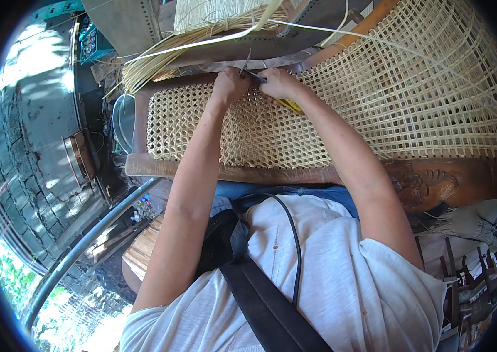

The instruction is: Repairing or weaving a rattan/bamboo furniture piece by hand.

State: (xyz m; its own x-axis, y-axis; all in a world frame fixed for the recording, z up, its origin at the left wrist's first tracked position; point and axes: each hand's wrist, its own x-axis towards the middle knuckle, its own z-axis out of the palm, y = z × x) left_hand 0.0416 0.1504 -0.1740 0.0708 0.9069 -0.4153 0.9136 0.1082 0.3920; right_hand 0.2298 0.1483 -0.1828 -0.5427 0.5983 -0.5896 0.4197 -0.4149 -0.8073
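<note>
A wooden seat frame (295, 175) carries a panel of woven cane (272, 135) across its opening. Both hands meet over the panel's far edge. My right hand (282, 83) is closed around a yellow-handled tool (290, 105) whose dark metal end points toward the left hand; its exact kind is mostly hidden by the fingers. Close beside it, my left hand (231, 86) is closed at the far rail. A thin, pointed grey piece (246, 62) sticks up from the left fingers; I cannot make out what it is.
Beyond the far rail lies a bundle of loose cane strands (166, 57). One long pale strand (330, 27) crosses above the weave. The cane back (436, 76) rises at right. At left are a bucket (124, 120) and a metal pipe (93, 232).
</note>
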